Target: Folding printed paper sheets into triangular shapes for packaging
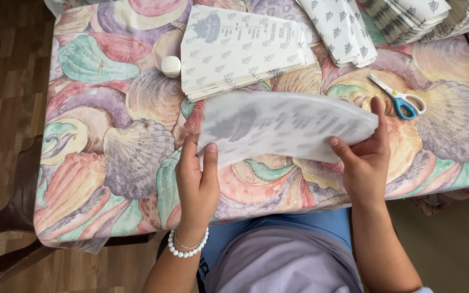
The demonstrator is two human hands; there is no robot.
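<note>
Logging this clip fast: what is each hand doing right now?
Left hand: closed on the left edge of the thin printed paper sheet, thumb on top.
Right hand: closed on the sheet's right edge, thumb on top.

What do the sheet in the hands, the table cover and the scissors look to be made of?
Sheet: thin, matte paper, likely; its print shows through and it bows between the left hand and right hand.
Table cover: probably wipeable vinyl or oilcloth, faintly glossy, with a shell print.
Scissors: shiny metal blades, blue plastic-looking handles.
</note>
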